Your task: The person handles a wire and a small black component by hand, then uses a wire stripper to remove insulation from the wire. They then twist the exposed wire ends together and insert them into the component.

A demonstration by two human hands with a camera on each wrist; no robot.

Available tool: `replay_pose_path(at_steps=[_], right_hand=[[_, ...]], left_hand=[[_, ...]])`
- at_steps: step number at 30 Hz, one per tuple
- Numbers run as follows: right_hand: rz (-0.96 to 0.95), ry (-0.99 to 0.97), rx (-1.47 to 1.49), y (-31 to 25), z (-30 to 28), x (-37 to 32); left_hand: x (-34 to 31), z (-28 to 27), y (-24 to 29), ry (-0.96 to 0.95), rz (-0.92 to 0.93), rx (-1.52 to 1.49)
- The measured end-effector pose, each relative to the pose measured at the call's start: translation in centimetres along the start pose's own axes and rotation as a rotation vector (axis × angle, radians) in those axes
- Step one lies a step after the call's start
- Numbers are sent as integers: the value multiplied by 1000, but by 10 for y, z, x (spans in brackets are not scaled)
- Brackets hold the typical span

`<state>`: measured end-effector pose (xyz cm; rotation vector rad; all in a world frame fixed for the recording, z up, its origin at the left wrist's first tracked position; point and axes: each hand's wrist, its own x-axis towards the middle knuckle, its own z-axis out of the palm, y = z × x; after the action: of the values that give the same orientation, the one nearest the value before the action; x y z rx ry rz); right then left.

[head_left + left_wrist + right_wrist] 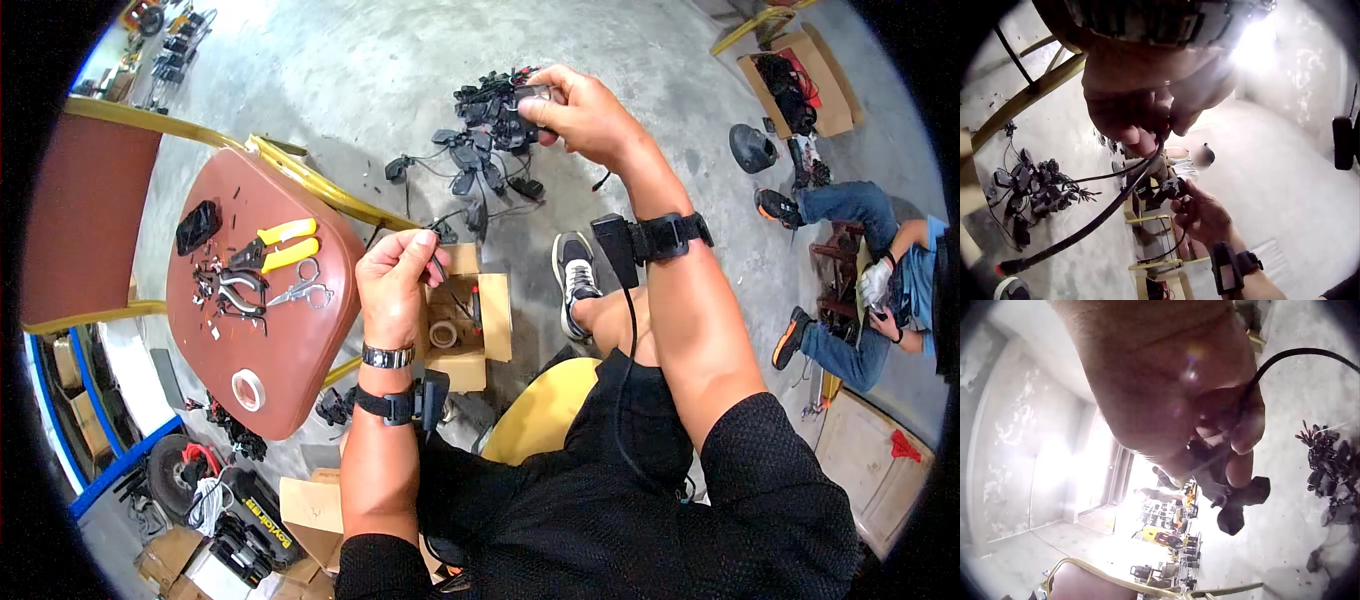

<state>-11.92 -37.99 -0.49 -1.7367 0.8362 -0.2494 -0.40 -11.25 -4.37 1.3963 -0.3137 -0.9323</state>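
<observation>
My left hand [420,255] is curled round one end of a black cable [1085,231], held above a small cardboard box [468,330]. In the left wrist view the fingers [1141,134] pinch that cable close to the lens. My right hand [548,108] is raised farther out and grips a black wired plastic part [530,97]; the right wrist view shows this part [1238,503] hanging under the curled fingers, with the cable [1291,355] looping away. Below it on the concrete floor lies a pile of similar black wired parts [480,140].
A brown seat [290,350] at my left carries yellow-handled pliers [275,245], scissors [302,291], a tape roll [247,389] and a black block [197,226]. My shoe [575,280] rests on the floor. Another person [870,290] sits at the right by boxes.
</observation>
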Motion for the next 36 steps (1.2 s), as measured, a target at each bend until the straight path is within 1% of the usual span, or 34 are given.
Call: replay_pose_path(at_steps=[3,4,7,10,13,16,18,20,22,25,28,31,34,36], right_hand=[[-283,0,-289,26,0,15],[-345,-14,-406,33,-1,19],[-317,-29,-472,28,2,14],[-128,-110,-457,15,2,8],[-122,-145,-497,14,4,7],[-312,-151,-477,23,6,9],[-230,-177,-395,4,9,2],[-224,-202,-354,3,11,3],[-297,-224,-354,18,12,16],[-201,-230,-315,6,18,9],[-182,-268,-364,5,21,11],[-221,-267,-391,10,25,14],[-353,-221,-428,11,27,16],[-375,-192,-356,1,27,13]], left_hand=[[3,0,0,-10,-10,-4],[4,1,-1,-15,-13,6],[6,2,-2,-34,-21,37],[6,2,-2,-56,-27,64],[5,2,0,-56,-33,67],[5,1,1,-54,-35,63],[4,-1,2,-53,-32,62],[5,-2,2,-46,-22,75],[4,-4,2,-39,-24,85],[2,-6,2,-30,-43,90],[0,-9,3,-18,-42,88],[-2,-12,4,-11,-34,99],[-3,-15,4,-7,-31,116],[-3,-17,4,-10,-20,119]])
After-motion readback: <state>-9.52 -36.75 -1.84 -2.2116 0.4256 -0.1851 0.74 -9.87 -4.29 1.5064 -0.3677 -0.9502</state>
